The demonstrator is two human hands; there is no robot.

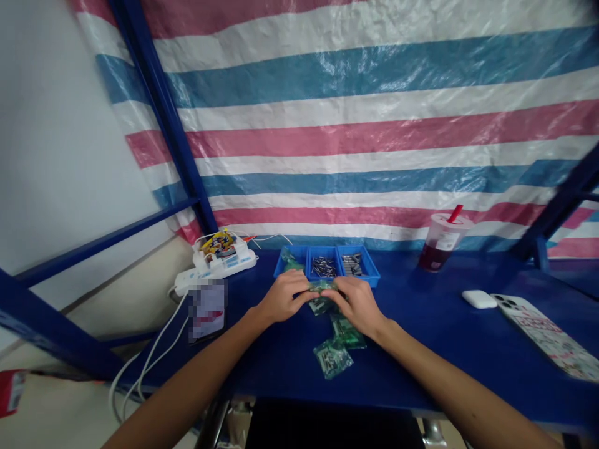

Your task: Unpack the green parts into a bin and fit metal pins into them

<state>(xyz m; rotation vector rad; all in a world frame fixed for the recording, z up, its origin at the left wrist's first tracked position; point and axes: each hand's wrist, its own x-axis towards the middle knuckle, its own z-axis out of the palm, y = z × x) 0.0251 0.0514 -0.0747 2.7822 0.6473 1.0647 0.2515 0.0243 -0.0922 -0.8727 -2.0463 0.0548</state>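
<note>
Between them, my left hand [286, 295] and my right hand [359, 303] pinch the top of a small clear-green plastic bag [320, 304], which hangs over the blue table. More green bags [349, 332] lie just below and beside my right hand. Nearest the table's front edge lies another bag [332, 358] with small pieces inside. Behind my hands stands a blue tray [372, 274] with three compartments: green plastic in the left one, dark metal screws [324, 267] in the middle one, grey metal pins [352, 264] in the right one.
White power strips [229, 269] with cables and a yellow packet [219, 244] sit at the left, above a phone [208, 310]. To the right are a lidded cup [442, 243] with a red straw, a white earphone case [479, 299] and a patterned phone [547, 337]. Blue frame posts flank the table.
</note>
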